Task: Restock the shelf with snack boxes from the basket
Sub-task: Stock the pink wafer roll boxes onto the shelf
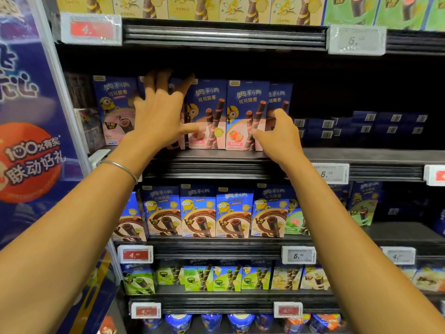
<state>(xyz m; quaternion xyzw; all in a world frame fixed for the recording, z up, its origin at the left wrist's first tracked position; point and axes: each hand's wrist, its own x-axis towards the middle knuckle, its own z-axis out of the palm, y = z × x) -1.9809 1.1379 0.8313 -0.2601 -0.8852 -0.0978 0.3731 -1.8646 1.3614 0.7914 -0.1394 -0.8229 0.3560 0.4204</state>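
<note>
while left hand (pixel 159 116) presses snack boxes (pixel 208 114), fingers apart, right hand (pixel 279 136) clamps row edge, open shelf (pixel 361 155) beyond

Black metal shelves (pixel 228 165) rise in tiers in a shop, their recesses dark. Red and grey price tags (pixel 357 40) clip to the front edges, and a blue promotional panel (pixel 31 104) stands at the left end.

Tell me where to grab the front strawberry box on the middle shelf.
Take the strawberry box by its tall right edge, coming from the right: its left side sits against the neighbouring box, while the end box sits further back.
</note>
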